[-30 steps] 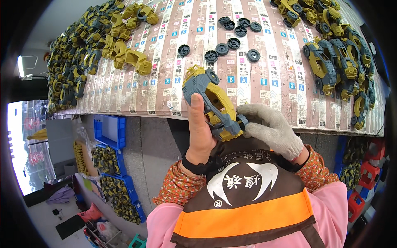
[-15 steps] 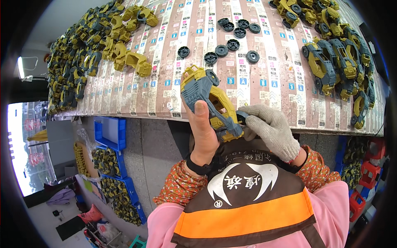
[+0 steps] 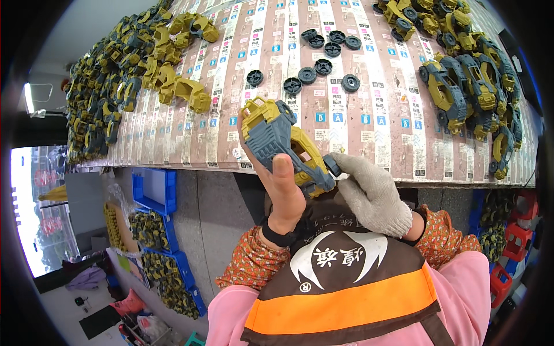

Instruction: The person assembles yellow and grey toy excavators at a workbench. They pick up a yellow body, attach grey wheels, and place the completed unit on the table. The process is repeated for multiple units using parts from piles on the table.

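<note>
My bare left hand point(image 3: 283, 190) is wrapped round a yellow and grey toy car point(image 3: 288, 144), tilted above the table's near edge. One dark wheel point(image 3: 284, 111) sits at the car's far end. Against its near end is another dark wheel point(image 3: 332, 165), seen edge-on, with the thumb and fingertips of my gloved right hand point(image 3: 372, 193) closed at it. Whether this wheel is fully seated on the car, I cannot tell. Beyond the car, several loose black wheels point(image 3: 323, 67) lie scattered on the table.
A big heap of toy cars point(image 3: 109, 86) covers the table's left side, with yellow car bodies point(image 3: 190, 92) at its edge. Finished-looking cars point(image 3: 450, 92) are piled at the right. Below left stand blue crates point(image 3: 154, 190); red stools point(image 3: 515, 242) are at the lower right.
The car has shifted slightly left in my left hand's grip. My right hand has turned a little, its fingers still at the near wheel, which now shows more clearly.
</note>
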